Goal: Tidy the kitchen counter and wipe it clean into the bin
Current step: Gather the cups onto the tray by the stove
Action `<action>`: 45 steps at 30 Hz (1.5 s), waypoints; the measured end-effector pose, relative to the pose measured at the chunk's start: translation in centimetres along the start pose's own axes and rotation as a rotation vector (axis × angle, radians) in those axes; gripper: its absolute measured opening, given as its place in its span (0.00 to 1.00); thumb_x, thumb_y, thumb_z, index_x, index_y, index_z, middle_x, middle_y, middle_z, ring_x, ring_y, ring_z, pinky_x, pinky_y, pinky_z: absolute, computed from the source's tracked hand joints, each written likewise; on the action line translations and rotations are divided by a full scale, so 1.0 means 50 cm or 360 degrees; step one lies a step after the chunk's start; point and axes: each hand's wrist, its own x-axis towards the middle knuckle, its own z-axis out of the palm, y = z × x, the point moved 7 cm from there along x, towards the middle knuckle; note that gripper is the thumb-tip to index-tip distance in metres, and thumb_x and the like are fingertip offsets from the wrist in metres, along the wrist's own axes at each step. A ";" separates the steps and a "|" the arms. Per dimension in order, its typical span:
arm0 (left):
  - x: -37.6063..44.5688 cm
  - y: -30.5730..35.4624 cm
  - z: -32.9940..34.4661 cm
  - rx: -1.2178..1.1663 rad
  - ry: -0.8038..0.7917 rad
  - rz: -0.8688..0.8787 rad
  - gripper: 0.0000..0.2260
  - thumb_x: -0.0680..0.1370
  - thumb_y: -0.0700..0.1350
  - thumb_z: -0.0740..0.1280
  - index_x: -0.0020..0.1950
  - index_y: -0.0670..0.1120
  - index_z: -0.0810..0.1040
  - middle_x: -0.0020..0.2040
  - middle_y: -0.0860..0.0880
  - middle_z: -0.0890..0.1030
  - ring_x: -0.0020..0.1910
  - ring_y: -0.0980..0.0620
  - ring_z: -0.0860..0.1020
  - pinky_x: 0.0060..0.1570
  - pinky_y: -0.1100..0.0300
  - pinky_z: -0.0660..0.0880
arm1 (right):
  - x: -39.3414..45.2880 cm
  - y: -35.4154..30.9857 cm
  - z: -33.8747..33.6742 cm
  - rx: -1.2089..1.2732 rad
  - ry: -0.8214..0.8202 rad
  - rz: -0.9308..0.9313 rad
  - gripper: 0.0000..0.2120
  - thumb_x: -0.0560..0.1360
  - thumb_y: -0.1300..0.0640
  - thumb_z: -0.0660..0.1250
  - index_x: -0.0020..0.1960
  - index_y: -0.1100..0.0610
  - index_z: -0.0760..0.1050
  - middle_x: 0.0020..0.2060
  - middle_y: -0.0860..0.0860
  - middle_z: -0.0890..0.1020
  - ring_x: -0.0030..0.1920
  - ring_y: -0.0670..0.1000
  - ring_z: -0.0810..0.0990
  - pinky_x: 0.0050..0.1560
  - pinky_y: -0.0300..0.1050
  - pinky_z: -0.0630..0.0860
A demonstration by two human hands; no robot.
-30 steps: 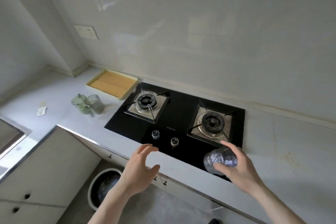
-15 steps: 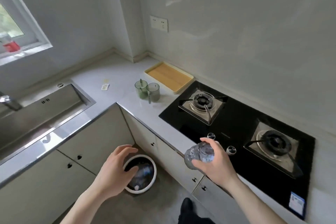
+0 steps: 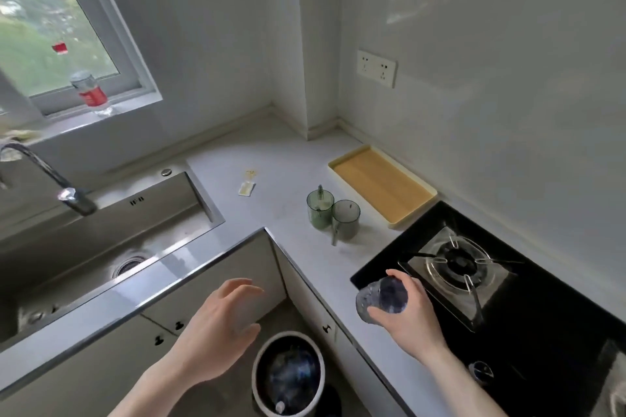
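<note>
Right hand (image 3: 411, 322) gripping clear plastic bottle (image 3: 381, 298) above counter (image 3: 298, 179) edge, left hand (image 3: 216, 332) spread, bin (image 3: 288, 372) below.

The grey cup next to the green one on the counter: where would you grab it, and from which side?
Probably by the grey cup's handle, which sticks out at its front-left, toward the counter edge. Come in from that side, since the green cup touches or nearly touches its far-left side and the tray lies close behind. Otherwise, wrap your fingers round the upright body from the right.
</note>
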 end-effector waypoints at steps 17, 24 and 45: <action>0.356 -0.005 -0.023 -0.0002 -0.0203 0.0095 0.23 0.77 0.52 0.69 0.71 0.62 0.70 0.74 0.62 0.65 0.72 0.59 0.68 0.72 0.61 0.66 | 0.236 0.021 0.038 -0.0213 -0.0024 0.0225 0.34 0.66 0.52 0.79 0.67 0.44 0.68 0.63 0.45 0.69 0.61 0.49 0.75 0.57 0.44 0.76; 0.533 0.006 -0.032 -0.0002 -0.0352 0.0273 0.22 0.78 0.52 0.69 0.71 0.59 0.71 0.75 0.58 0.65 0.72 0.53 0.69 0.70 0.58 0.67 | 0.267 0.020 0.031 -0.0186 0.0193 0.0390 0.34 0.66 0.53 0.80 0.68 0.45 0.69 0.63 0.47 0.71 0.63 0.50 0.74 0.54 0.42 0.73; 0.750 -0.031 0.033 0.0075 -0.0822 0.0551 0.26 0.76 0.52 0.71 0.73 0.57 0.70 0.74 0.56 0.65 0.67 0.52 0.73 0.67 0.60 0.71 | 0.487 -0.060 -0.039 -0.0452 0.0610 0.0742 0.37 0.65 0.49 0.78 0.71 0.49 0.67 0.65 0.51 0.68 0.64 0.56 0.74 0.60 0.49 0.76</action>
